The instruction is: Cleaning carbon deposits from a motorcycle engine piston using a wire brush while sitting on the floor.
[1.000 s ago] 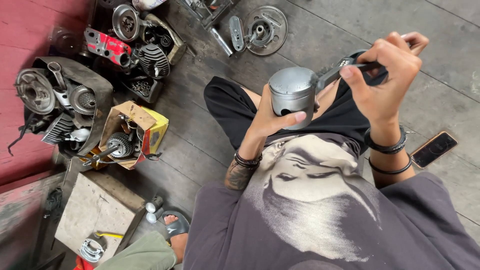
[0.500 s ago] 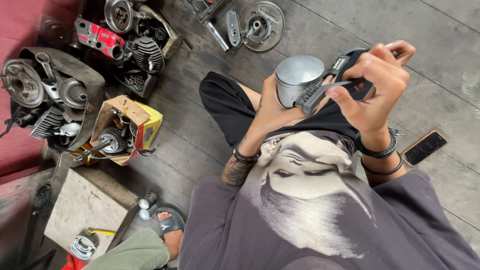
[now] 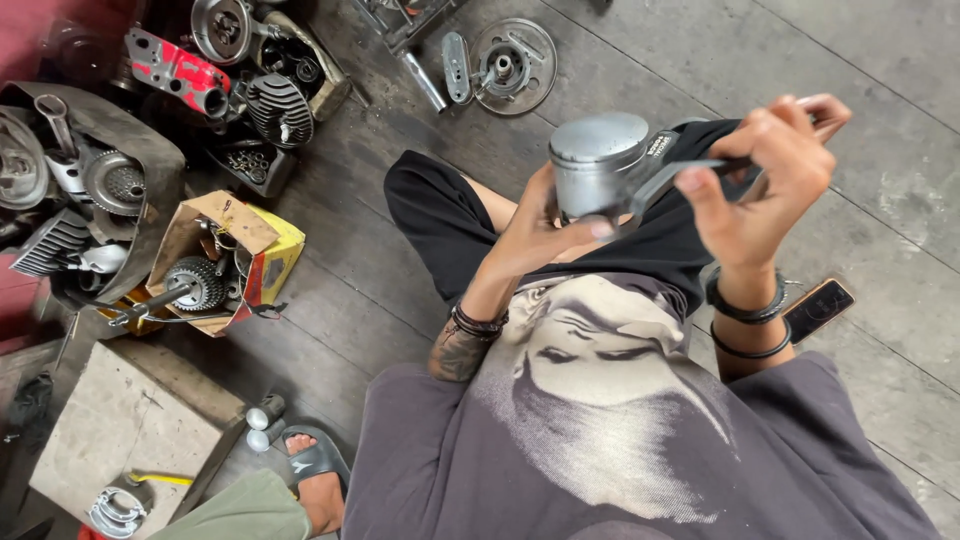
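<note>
From the head camera: my left hand (image 3: pixel 545 230) grasps the grey metal piston (image 3: pixel 598 165) from below, in front of my chest, above my knee. My right hand (image 3: pixel 765 185) is clenched around a dark tool (image 3: pixel 690 175) that touches its side. The piston looks heavy, rigid and smooth, so I think the skirt is the best place to hold

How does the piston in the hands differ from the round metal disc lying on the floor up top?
The piston is a tall, smooth, closed-top cylinder; the disc is flat, with a hub at its centre. The piston is held up off the floor, gripped by the left hand while the right hand holds a dark tool against it; the disc lies untouched on the floor. Both are grey metal and round.
</note>
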